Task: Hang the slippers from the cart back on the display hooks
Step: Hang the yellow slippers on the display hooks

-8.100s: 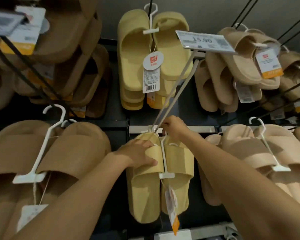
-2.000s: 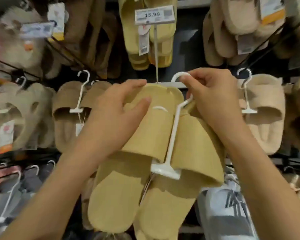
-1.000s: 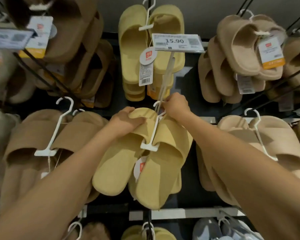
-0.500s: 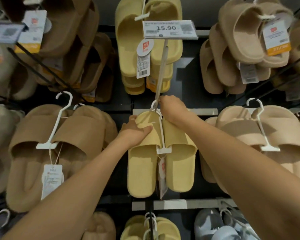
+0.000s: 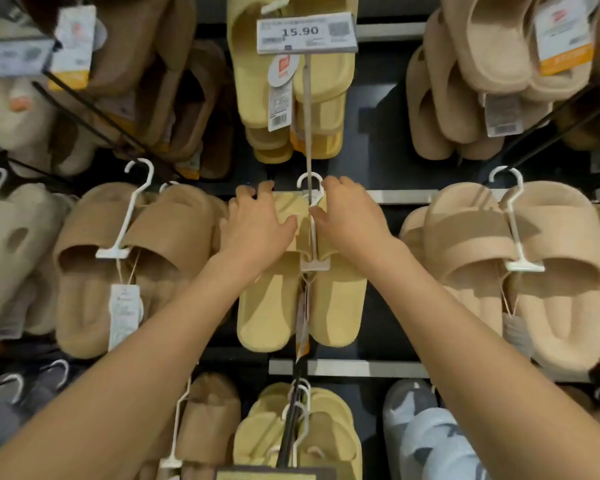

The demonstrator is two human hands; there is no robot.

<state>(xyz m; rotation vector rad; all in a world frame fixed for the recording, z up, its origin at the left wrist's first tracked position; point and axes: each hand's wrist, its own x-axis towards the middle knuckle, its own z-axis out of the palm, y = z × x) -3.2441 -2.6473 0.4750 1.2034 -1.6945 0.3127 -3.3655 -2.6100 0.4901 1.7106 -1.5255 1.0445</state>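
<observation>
A pair of yellow slippers (image 5: 267, 313) on a white plastic hanger (image 5: 313, 233) hangs flat at the middle of the display wall. The hanger's loop sits around the pale display hook (image 5: 307, 133) that carries the 15.90 price tag (image 5: 305, 32). My left hand (image 5: 257, 223) lies over the strap of the left slipper, fingers curled on its top edge. My right hand (image 5: 350, 216) covers the right slipper's strap, thumb against the hanger stem. The cart is out of view.
Brown slippers (image 5: 136, 265) hang to the left and beige slippers (image 5: 520, 271) to the right, each on white hangers. More yellow slippers (image 5: 291, 98) hang above, and another yellow pair (image 5: 298, 431) below. Black hook rods jut out at upper left and upper right.
The yellow pair, tilted in my hands a second ago, now hangs straight down from the hook. Both hands have slid onto the slipper straps. The view has dropped slightly.
</observation>
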